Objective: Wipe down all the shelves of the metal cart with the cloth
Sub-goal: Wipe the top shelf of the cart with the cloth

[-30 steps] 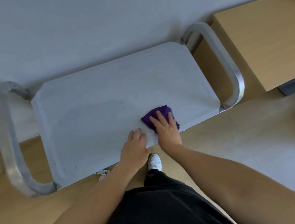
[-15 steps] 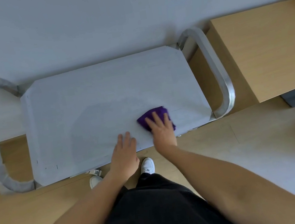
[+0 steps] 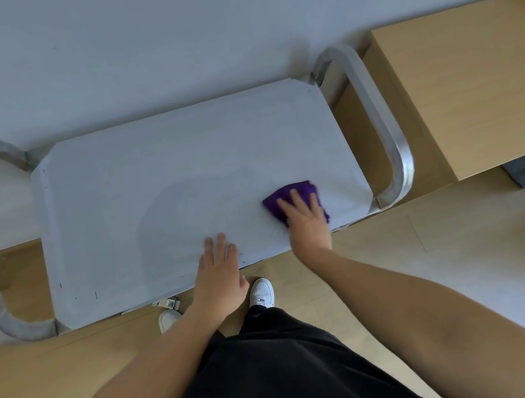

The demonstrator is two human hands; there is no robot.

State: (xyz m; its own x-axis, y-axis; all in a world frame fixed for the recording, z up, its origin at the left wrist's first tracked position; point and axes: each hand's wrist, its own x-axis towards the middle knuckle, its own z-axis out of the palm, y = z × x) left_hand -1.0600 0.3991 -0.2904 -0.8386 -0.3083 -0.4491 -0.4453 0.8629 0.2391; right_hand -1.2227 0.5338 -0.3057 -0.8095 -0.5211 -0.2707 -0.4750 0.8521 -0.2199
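- Two bare hands are on the top shelf (image 3: 148,190) of the metal cart (image 3: 385,129), which stands against a pale wall (image 3: 189,20).
- Right hand (image 3: 306,222): lies flat on the purple cloth (image 3: 301,188), fingers straight and slightly spread, pressing it onto the shelf.
- Cloth: folded into a small pad, it sits near the shelf's front right corner, close to the front edge; its far side shows beyond the fingertips.
- Left hand (image 3: 219,272): rests palm down on the shelf's front edge about midway along, fingers straight and close together, holding nothing, well apart from the cloth.
- A faint, darker patch shows on the shelf between the middle and the front edge.
- Curved metal handles loop out from both short ends of the cart.
- One wooden cabinet (image 3: 476,76) stands just beside the cart's right end.
- White shoes (image 3: 263,292) stand on the wood floor (image 3: 43,392) at the cart's front edge, below black clothing (image 3: 285,386).
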